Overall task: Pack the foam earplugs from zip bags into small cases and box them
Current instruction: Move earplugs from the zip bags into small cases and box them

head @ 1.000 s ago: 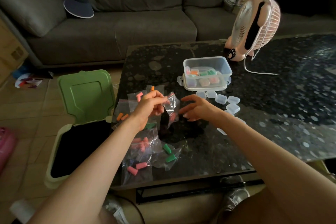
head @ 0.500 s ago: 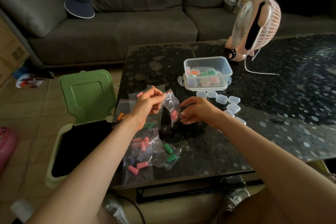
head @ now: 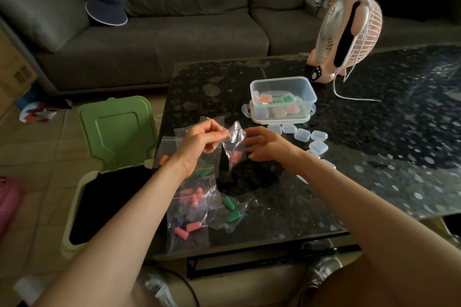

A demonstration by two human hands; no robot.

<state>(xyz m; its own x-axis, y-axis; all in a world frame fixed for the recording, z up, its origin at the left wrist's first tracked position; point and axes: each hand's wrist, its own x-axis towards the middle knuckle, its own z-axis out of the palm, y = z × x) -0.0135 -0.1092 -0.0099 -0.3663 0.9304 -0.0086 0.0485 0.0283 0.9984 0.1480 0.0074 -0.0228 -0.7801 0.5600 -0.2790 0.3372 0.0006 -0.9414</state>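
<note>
Two hands work in front of the clear rectangular plastic box (head: pixel 282 80), which stands on the dark speckled glass table (head: pixel 374 157) and holds colour-filled cases (head: pixel 279 111). The left hand (head: pixel 199 143), in front and to the left of the box, pinches the top edge of a small clear zip bag (head: pixel 234 139) between thumb and fingertips. The bag hangs above the table with pink foam earplugs (head: pixel 235 156) at its bottom. The right hand (head: pixel 267 146), directly in front of the box, is relaxed with fingers spread, holding nothing. It is just beside the bag, but I cannot tell whether it touches it. A row of small translucent cases (head: pixel 301 134) lies just in front of the box. More zip bags (head: pixel 192 207) with pink and green earplugs lie further in front of the box.
</note>
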